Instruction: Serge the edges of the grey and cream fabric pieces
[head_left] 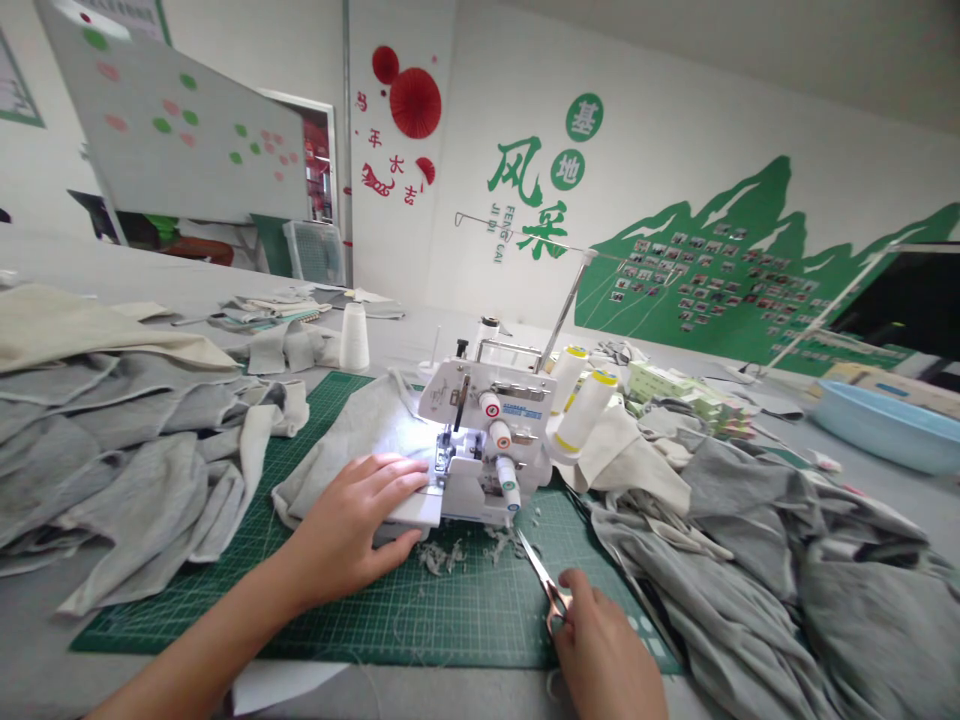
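Observation:
A small white overlock sewing machine (491, 435) stands on a green cutting mat (420, 610), its lamp lit over the needle. My left hand (352, 525) lies flat with fingers stretched out on grey fabric (352, 430) at the machine's front plate, fingertips close to the presser foot. My right hand (604, 640) is closed round the handles of a pair of scissors (541, 578), whose blades point up-left toward the machine. Grey fabric scraps (450, 555) lie in front of the machine.
Piles of grey and cream fabric pieces lie at the left (112, 440) and right (757, 560). Thread cones (589, 405) stand on the machine, another white cone (354, 337) behind. A blue basin (881, 425) sits far right. A whiteboard (172, 130) stands at the back left.

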